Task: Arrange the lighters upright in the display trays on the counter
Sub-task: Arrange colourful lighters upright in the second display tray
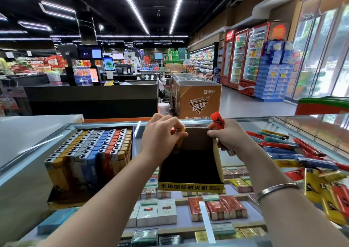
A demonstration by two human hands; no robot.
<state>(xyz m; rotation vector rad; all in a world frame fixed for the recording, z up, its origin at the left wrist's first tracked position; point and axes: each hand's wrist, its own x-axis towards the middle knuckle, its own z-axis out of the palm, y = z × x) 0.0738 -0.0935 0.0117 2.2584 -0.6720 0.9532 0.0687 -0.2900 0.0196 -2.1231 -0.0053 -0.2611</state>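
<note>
Left hand pinching yellow lighter at tray back edge, right hand gripping red lighter.

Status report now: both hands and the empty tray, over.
Left hand grips yellow lighter at tray back corner. Right hand holds red lighter. Tray otherwise empty. Nothing in the way.

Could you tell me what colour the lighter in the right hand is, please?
Red-orange with a black design, seen in the head view: lighter in the right hand.

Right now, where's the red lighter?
Head view: the red lighter is gripped in the right hand, at the empty tray's far right corner.
</note>
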